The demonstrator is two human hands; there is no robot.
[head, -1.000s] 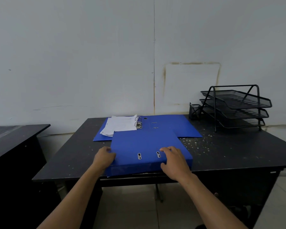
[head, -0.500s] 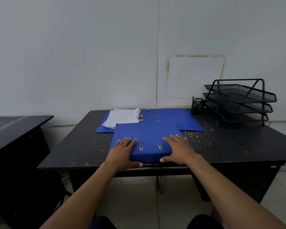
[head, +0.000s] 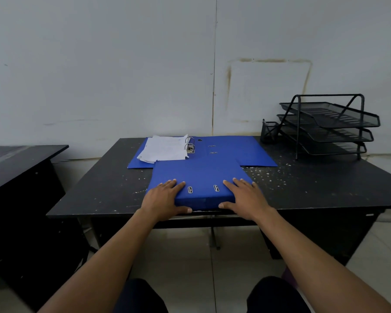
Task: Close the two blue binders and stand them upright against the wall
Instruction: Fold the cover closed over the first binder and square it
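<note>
Your left hand [head: 165,199] and right hand [head: 246,197] cover the near corners of the closed binder [head: 201,177]. That binder hides the open binder [head: 233,150]'s front edge. Text on papers [head: 165,149] too small to read. Side desk [head: 20,159] cut off at left edge.

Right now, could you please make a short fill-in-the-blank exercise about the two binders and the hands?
1. The near binder lies ____ under both hands.
2. The far binder lies ____, with white papers on its rings.
3. The left hand and right hand rest on the binder's ____ edge.

Missing words: closed; open; near
</note>
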